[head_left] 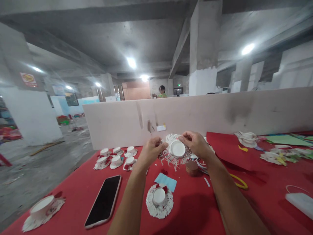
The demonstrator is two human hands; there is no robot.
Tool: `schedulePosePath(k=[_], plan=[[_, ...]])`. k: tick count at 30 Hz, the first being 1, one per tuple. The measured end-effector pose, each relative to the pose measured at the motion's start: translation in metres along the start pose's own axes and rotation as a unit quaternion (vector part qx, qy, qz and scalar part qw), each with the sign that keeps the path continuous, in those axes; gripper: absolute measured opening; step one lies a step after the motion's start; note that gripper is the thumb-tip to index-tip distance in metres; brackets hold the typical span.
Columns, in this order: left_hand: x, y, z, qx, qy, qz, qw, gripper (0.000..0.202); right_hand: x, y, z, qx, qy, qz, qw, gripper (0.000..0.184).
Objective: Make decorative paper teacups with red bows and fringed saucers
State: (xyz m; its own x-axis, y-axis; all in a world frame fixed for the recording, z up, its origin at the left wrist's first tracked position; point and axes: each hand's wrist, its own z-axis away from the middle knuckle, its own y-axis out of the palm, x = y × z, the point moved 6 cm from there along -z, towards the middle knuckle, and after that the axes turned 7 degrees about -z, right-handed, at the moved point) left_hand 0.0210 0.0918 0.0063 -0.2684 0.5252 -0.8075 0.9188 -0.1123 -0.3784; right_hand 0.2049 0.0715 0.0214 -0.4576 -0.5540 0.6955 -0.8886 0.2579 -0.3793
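Both my hands hold up a white paper cup with its sides cut into a fringe of strips, its round base facing me, above the red table. My left hand pinches the fringe on the left side, fingers closed. My right hand pinches the right side, fingers closed too. Below them a finished fringed cup with red trim lies on the table beside a light blue paper piece.
A black phone lies at the front left. Several finished cups sit in a group at the left, one more at the near left corner. Red paper sheet, paper scraps, yellow scissors handle and white box lie right. A pale partition backs the table; a person sits far behind.
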Motion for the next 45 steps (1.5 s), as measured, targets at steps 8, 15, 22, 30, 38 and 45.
schedulePosePath(k=[8,15,22,30,38,45], plan=[[-0.005,0.008,0.001,0.053,0.003,-0.002,0.999,0.033,0.017,0.013,0.008,0.084,-0.036,-0.076,0.993,0.027],[-0.007,0.001,0.002,0.021,0.009,0.078,0.997,0.031,0.012,0.013,0.008,0.126,0.006,-0.154,0.98,0.025],[-0.003,0.0,0.001,0.017,-0.009,0.098,0.995,0.033,0.01,0.016,0.006,0.088,0.008,-0.22,0.972,0.029],[-0.003,0.003,0.001,0.035,-0.008,0.093,0.995,0.032,0.007,0.022,0.004,0.094,0.009,-0.206,0.974,0.029],[0.003,-0.001,-0.003,-0.027,-0.018,0.125,0.992,0.034,-0.008,0.013,-0.002,0.004,0.068,-0.367,0.928,0.038],[0.006,0.001,-0.005,-0.038,-0.017,0.207,0.977,0.033,-0.011,0.013,-0.001,0.046,0.082,-0.337,0.937,0.034]])
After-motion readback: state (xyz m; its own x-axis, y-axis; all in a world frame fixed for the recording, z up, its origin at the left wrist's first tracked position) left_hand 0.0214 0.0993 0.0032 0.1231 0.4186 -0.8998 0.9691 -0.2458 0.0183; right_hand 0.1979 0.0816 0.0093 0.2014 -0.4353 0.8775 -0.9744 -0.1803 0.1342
